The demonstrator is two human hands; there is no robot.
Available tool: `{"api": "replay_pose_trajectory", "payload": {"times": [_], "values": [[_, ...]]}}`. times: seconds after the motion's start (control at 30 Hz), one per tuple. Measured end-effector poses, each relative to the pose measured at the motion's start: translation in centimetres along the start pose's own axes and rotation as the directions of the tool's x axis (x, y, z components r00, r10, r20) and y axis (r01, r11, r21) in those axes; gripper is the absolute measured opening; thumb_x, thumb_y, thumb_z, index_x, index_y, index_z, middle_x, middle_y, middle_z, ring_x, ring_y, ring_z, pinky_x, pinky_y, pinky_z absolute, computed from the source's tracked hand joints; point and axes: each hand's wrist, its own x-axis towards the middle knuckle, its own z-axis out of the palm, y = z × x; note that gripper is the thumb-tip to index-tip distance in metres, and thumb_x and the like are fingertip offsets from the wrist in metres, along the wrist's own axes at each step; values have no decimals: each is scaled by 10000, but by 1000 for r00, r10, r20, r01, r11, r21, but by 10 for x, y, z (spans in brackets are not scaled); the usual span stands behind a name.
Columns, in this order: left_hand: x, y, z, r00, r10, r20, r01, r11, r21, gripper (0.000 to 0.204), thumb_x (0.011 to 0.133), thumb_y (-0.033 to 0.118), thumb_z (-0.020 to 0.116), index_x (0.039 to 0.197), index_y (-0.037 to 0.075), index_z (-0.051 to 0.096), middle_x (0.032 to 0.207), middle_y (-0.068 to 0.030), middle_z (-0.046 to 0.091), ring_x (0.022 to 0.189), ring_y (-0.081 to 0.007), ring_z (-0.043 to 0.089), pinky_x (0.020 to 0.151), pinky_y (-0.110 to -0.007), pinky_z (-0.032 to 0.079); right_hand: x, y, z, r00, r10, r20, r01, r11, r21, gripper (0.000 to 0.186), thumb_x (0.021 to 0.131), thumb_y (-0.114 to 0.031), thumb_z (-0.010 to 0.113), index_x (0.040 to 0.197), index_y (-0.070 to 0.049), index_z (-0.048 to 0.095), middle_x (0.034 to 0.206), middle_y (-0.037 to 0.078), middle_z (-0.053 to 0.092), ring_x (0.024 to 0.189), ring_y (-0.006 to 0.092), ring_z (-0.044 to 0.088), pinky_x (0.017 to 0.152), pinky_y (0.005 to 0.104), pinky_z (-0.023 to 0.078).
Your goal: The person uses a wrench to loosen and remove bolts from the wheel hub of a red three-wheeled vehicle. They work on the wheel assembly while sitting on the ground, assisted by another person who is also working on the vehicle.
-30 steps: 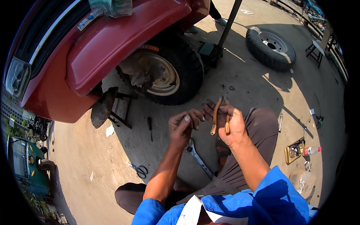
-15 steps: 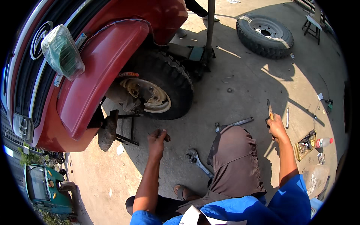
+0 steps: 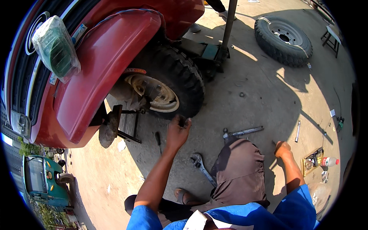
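My left hand (image 3: 178,132) is raised just in front of the truck wheel's lower edge, fingers curled together. A dark scrap may be in its grip, but I cannot make it out. My right hand (image 3: 283,148) is a fist to the right of my knee; a small dark end sticks out past the knuckles, and the rest of the orange-handled tool is hidden. The mounted wheel's tyre (image 3: 184,84) surrounds a worn cream rim (image 3: 165,96). On the ground lie a black-handled screwdriver (image 3: 158,141), an adjustable wrench (image 3: 203,168) and a long metal bar tool (image 3: 245,131) beside my knee.
The red vehicle's fender (image 3: 111,65) fills the upper left, with a plastic-wrapped lamp (image 3: 57,48). A loose wheel (image 3: 283,40) lies at the far right. Nearer are a socket bar (image 3: 298,131), a parts tray (image 3: 311,161) and a bottle (image 3: 330,161). A teal three-wheeler (image 3: 46,184) stands left.
My left hand has moved up and right toward the tyre, uncovering the screwdriver. The right hand has dropped lower, and its orange-handled tool has turned out of sight. The view has shifted slightly.
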Motion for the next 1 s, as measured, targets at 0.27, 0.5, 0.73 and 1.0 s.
{"api": "replay_pose_trajectory", "payload": {"times": [0.27,0.5,0.73,1.0], "values": [[68,43,-9,984,144,-104,-126,978,168,306,808,194,777,822,-34,573,682,-162,603,608,-241,570,607,-367,460,11,-5,-30,995,26,-99,-21,998,51,205,729,-104,630,901,-45,725,977,198,696,983,341,668,852,376,543],[110,51,0,989,56,-140,-17,963,268,377,746,276,828,741,-42,627,656,-188,628,609,-308,615,596,-402,464,3,7,-11,966,24,-259,22,985,171,113,739,-82,613,789,-9,684,871,242,678,887,394,668,802,426,543],[121,47,11,984,-26,-175,79,951,299,404,729,285,838,717,-54,618,601,-207,594,585,-365,607,588,-441,453,-4,12,1,946,61,-318,22,968,251,109,719,-90,663,786,-6,682,832,240,673,847,415,664,781,448,543],[123,41,18,980,87,-178,-18,932,362,387,712,259,841,677,-49,609,573,-207,592,562,-379,607,596,-443,464,-6,14,3,933,76,-351,34,954,297,158,725,-135,717,793,4,684,824,237,663,850,414,654,786,454,533]]}}
